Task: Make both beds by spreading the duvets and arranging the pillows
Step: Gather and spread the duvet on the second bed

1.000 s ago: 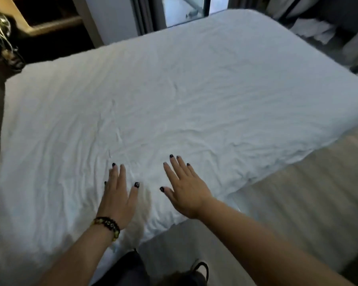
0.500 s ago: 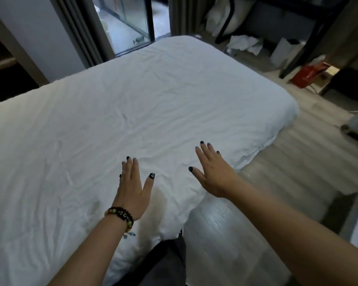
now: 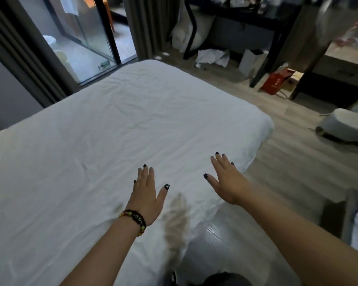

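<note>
Left hand: my left hand [image 3: 146,195] lies flat on the duvet [image 3: 116,141], fingers straight and close together, thumb out, gripping nothing. I judge I'm pressing creases out toward the far side.
Right hand: my right hand [image 3: 225,180] is spread too, fingers straight, over the duvet's edge nearest the floor [image 3: 287,182]. Whether the palm touches the cloth I cannot tell.
Why both flat: open palms smooth cloth; pinching would bunch it.
Duvet place: under and ahead of both hands, running away from my fingertips across the whole bed.
Duvet look: white, mostly flat, fine wrinkles left of my left hand, its corner rounded beyond my right fingertips.
Pillows: none visible here.
Wrist: a beaded bracelet [image 3: 135,218] sits behind my left palm.
</note>
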Demonstrator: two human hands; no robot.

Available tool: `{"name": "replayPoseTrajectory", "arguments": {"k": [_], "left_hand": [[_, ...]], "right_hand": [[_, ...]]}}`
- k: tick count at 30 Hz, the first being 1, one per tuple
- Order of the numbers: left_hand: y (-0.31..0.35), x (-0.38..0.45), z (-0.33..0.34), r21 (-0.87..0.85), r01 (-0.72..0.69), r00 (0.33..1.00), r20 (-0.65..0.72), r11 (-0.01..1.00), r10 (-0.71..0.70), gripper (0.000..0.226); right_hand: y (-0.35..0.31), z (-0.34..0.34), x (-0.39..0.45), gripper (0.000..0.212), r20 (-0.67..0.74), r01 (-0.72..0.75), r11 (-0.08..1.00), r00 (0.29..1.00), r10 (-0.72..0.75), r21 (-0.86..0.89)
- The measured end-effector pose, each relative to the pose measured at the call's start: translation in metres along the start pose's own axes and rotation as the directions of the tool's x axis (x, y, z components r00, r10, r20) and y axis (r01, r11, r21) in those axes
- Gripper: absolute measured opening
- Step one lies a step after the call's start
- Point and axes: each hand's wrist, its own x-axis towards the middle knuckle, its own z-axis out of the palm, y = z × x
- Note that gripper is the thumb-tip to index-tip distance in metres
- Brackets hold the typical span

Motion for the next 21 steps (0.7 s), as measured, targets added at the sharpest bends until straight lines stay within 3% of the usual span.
{"name": "replayPoseTrajectory", "arguments": {"k": [9,15,21], "left_hand": [[0.169,0.141,0.081,-0.039,-0.009,0.999,0.043,0.999,0.011,0.074],[0.301,0.212,0.137,-0.128,0.098,0.99,0.113,0.987,-0.084,0.075],[0.369,0.292,0.181,-0.111,0.179,0.975,0.155,0.977,-0.161,0.078]], "right_hand": [[0.193,-0.051,0.057,0.068,0.063,-0.094,0.99,0.994,0.088,0.101],[0.324,-0.108,0.094,0.069,0.143,-0.113,0.989,0.985,0.098,0.099],[0.424,-0.152,0.167,0.069,0.144,-0.083,0.993,0.987,0.071,0.082]]}}
